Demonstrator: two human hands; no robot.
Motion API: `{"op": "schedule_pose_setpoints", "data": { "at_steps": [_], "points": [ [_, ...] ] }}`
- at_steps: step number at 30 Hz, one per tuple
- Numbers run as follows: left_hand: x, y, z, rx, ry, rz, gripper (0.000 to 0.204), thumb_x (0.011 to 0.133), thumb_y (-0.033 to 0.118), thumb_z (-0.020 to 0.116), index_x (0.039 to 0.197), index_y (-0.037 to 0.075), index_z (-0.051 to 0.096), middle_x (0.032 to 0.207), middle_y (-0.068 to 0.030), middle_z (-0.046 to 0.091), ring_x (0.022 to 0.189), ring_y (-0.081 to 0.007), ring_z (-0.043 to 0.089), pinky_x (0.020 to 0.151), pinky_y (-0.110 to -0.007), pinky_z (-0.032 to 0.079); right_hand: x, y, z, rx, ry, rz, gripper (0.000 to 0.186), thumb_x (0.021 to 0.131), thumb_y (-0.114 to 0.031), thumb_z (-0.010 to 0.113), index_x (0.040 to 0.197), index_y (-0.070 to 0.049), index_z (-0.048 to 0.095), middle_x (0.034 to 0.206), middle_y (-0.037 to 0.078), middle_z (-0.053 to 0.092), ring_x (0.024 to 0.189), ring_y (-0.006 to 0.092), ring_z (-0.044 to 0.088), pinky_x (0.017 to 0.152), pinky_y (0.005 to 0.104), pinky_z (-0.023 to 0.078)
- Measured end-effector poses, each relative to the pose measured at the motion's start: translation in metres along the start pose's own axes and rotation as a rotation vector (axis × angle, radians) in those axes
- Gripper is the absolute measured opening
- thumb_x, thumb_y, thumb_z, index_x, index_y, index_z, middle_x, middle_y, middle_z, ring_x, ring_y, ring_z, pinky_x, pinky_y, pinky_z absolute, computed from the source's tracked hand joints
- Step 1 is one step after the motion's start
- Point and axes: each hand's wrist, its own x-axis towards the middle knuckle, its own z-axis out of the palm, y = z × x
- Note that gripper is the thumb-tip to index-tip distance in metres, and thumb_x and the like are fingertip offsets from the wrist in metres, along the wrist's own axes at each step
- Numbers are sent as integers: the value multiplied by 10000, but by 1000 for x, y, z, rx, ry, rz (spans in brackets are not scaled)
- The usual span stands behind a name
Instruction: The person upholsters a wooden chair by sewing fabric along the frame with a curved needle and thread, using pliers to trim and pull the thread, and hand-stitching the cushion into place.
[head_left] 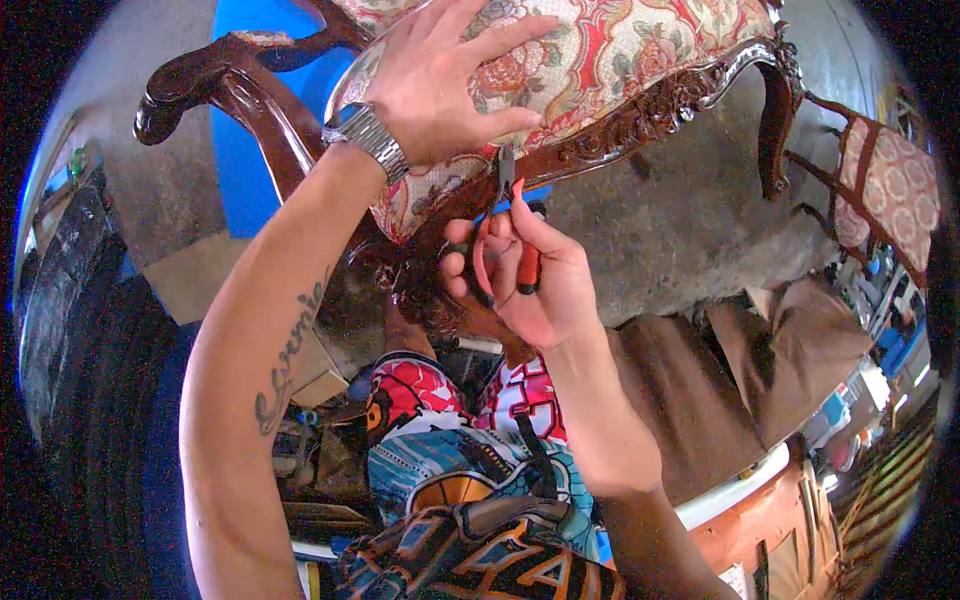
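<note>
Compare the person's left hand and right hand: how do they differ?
The left hand lies spread on the floral upholstery; the right hand curls around pliers with red and black handles.
The left hand has a metal watch at its wrist; the right hand's wrist is bare.
Both are ungloved.

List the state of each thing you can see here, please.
Red-and-black-handled pliers: held, handles apart; jaw opening unclear
Right hand: closed around the pliers
Floral upholstery: fitted into the frame
Left hand: spread open on the upholstery
Wristwatch: worn
Carved wooden frame: glossy
Brown sheet: creased
</note>
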Motion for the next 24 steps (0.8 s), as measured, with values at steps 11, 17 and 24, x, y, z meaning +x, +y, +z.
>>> {"op": "schedule_pose_setpoints", "data": {
  "at_steps": [11,17,24],
  "points": [
    [0,-3,5,74,-7,-10,764,676,597,664,1353,327,433,1496,-83,211,1368,-327,213,1098,-570,195,-1,2,11,45,116,25,343,945,-395,457,785,-117,578,1131,170,605,915,339,605,773,495,475],
    [0,-2,6,90,-2,-21,759,678,618,641,1348,321,443,1496,-80,216,1362,-337,228,1086,-591,203,-4,0,31,48,162,16,356,951,-412,444,797,-116,565,1054,170,636,875,305,610,727,449,473],
    [-3,-5,2,17,104,87,739,671,528,677,1338,297,461,1475,-108,247,1337,-374,266,1059,-597,237,12,12,51,42,163,-139,348,965,-405,419,789,-127,534,955,140,656,786,280,604,650,409,473]
  ]
}}
